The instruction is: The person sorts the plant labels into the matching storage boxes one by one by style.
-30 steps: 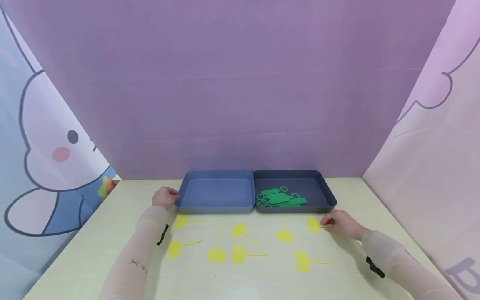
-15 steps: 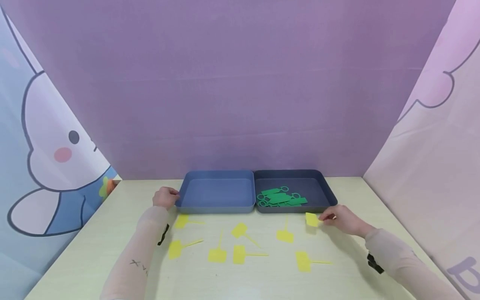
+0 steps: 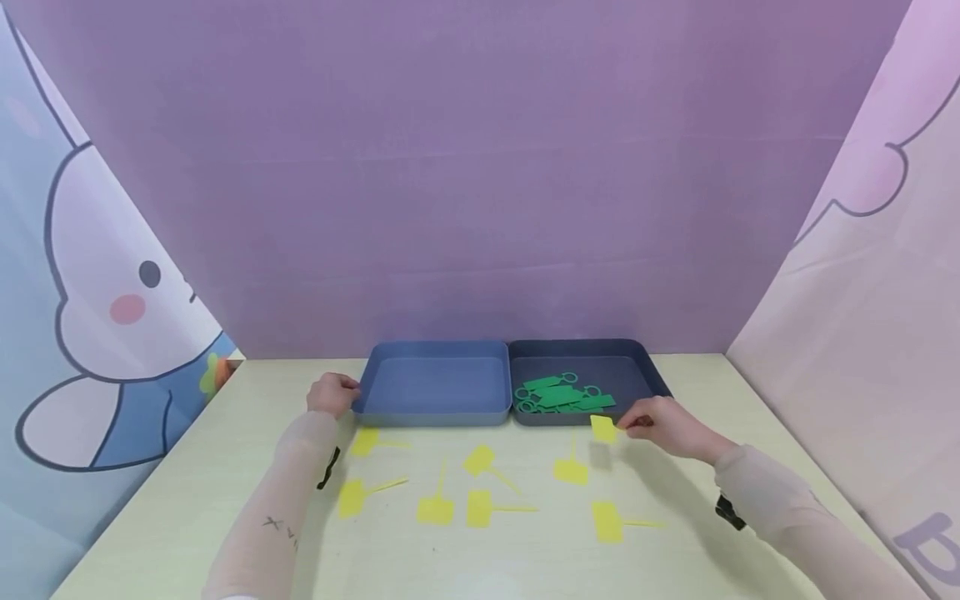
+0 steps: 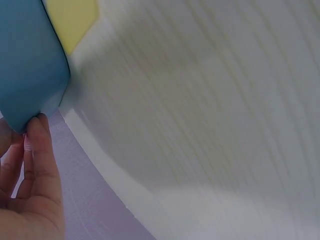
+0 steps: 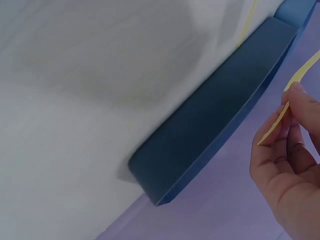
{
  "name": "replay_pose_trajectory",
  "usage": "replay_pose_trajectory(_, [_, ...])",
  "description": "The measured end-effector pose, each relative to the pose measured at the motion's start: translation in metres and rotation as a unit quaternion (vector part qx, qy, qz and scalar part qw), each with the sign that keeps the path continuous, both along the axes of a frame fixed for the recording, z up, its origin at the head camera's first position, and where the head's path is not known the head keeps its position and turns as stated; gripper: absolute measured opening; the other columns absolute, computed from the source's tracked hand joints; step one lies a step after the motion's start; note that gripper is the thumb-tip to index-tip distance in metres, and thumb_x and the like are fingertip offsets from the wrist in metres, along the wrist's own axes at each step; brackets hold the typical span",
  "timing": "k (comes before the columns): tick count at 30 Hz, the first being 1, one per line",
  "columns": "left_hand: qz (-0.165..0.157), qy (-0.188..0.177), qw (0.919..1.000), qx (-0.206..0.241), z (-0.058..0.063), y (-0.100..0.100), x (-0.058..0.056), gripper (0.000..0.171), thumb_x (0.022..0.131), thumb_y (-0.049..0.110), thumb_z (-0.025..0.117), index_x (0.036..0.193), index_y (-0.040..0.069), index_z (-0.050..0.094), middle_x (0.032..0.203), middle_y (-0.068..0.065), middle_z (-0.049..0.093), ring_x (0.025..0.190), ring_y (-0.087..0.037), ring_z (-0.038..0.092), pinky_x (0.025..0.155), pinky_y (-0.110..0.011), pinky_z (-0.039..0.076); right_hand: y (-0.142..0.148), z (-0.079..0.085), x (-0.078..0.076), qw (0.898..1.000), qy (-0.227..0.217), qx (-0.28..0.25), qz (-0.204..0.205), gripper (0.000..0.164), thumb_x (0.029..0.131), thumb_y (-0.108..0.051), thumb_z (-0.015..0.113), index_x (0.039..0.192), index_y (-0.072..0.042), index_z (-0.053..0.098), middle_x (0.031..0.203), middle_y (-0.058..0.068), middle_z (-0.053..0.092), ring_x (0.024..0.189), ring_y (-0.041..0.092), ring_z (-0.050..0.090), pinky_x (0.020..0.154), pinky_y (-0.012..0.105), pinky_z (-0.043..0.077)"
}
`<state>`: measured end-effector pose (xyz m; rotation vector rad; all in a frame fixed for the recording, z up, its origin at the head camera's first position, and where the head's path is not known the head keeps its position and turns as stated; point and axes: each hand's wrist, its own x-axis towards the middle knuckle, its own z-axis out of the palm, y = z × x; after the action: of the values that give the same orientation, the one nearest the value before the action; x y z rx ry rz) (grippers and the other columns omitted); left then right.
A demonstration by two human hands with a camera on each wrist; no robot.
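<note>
My left hand (image 3: 330,393) pinches the left wall of the light blue tray (image 3: 431,419); in the left wrist view, the thumb and fingers (image 4: 42,155) meet at its rim. With thumb and fingertips, my right hand (image 3: 670,425) holds a yellow tag (image 3: 603,429) by its thin tail. The square part of this tag points left, raised off the table before the dark tray (image 3: 651,385). In the right wrist view, the tail (image 5: 272,127) sticks out past the pinching fingers. Green tags with rings (image 3: 558,396) lie piled in the dark tray.
Several more yellow tags lie spread over the table in front of the trays, among them one tag (image 3: 607,522) at the right and another (image 3: 351,497) at the left. Both trays stand side by side near a purple backdrop (image 3: 480,183). Printed cloth hangs at both sides.
My right hand has lifted the yellow tag off the table and carried it left and up, towards the dark tray's front wall. The left hand stays at the blue tray.
</note>
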<state>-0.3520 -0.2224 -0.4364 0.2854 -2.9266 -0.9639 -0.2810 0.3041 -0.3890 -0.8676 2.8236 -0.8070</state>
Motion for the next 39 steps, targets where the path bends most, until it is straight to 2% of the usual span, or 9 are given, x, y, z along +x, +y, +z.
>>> replay_pose_trajectory(8, [0.003, -0.002, 0.9999, -0.011, 0.000, -0.004, -0.002, 0.029, 0.085, 0.018, 0.060, 0.107, 0.000, 0.066, 0.104, -0.017, 0.067, 0.095, -0.034, 0.061, 0.086, -0.048, 0.044, -0.024, 0.009, -0.010, 1.000, -0.002, -0.001, 0.005, 0.015, 0.082, -0.003, 0.064, 0.095, -0.005, 0.071, 0.092, 0.005, 0.068, 0.085, 0.022, 0.063, 0.069, 0.025, 0.053])
replay_pose_trajectory(18, [0.006, -0.002, 1.0000, -0.006, -0.001, -0.006, -0.004, 0.028, 0.085, 0.016, 0.060, 0.107, -0.001, 0.066, 0.103, -0.018, 0.067, 0.092, -0.034, 0.062, 0.083, -0.046, 0.047, -0.046, 0.009, -0.025, 1.000, 0.004, -0.009, 0.011, 0.015, 0.081, -0.002, 0.065, 0.094, -0.005, 0.072, 0.091, 0.007, 0.069, 0.083, 0.020, 0.064, 0.067, 0.026, 0.054])
replay_pose_trajectory(27, [0.020, -0.011, 0.9997, -0.002, 0.004, 0.001, -0.003, 0.027, 0.086, 0.014, 0.059, 0.108, -0.002, 0.065, 0.105, -0.019, 0.066, 0.094, -0.033, 0.061, 0.082, -0.044, 0.048, -0.067, 0.010, -0.036, 1.000, -0.001, -0.011, 0.018, 0.015, 0.081, -0.002, 0.065, 0.094, -0.005, 0.071, 0.093, 0.008, 0.069, 0.080, 0.017, 0.064, 0.064, 0.024, 0.053])
replay_pose_trajectory(31, [0.025, -0.009, 0.9996, -0.004, 0.004, 0.003, -0.002, 0.026, 0.086, 0.014, 0.060, 0.107, -0.001, 0.066, 0.104, -0.018, 0.067, 0.094, -0.033, 0.061, 0.084, -0.045, 0.047, -0.077, 0.010, -0.041, 1.000, -0.009, -0.020, 0.020, 0.015, 0.082, -0.001, 0.064, 0.095, -0.004, 0.071, 0.094, 0.011, 0.069, 0.080, 0.018, 0.064, 0.065, 0.026, 0.053])
replay_pose_trajectory(37, [0.025, -0.013, 0.9996, 0.010, 0.002, 0.004, -0.004, 0.026, 0.086, 0.015, 0.060, 0.107, 0.001, 0.067, 0.105, -0.016, 0.067, 0.096, -0.033, 0.061, 0.085, -0.045, 0.046, -0.093, 0.010, -0.048, 0.999, -0.035, -0.019, -0.007, 0.016, 0.083, -0.001, 0.063, 0.096, -0.005, 0.071, 0.097, 0.012, 0.069, 0.081, 0.018, 0.065, 0.067, 0.027, 0.054])
replay_pose_trajectory(39, [0.029, -0.016, 0.9993, 0.017, 0.001, 0.003, -0.005, 0.026, 0.086, 0.016, 0.060, 0.108, 0.002, 0.067, 0.106, -0.016, 0.066, 0.096, -0.033, 0.061, 0.084, -0.045, 0.047, -0.099, 0.011, -0.050, 0.999, -0.044, -0.020, -0.004, 0.017, 0.084, -0.001, 0.062, 0.097, -0.004, 0.071, 0.099, 0.014, 0.068, 0.083, 0.020, 0.065, 0.069, 0.030, 0.055])
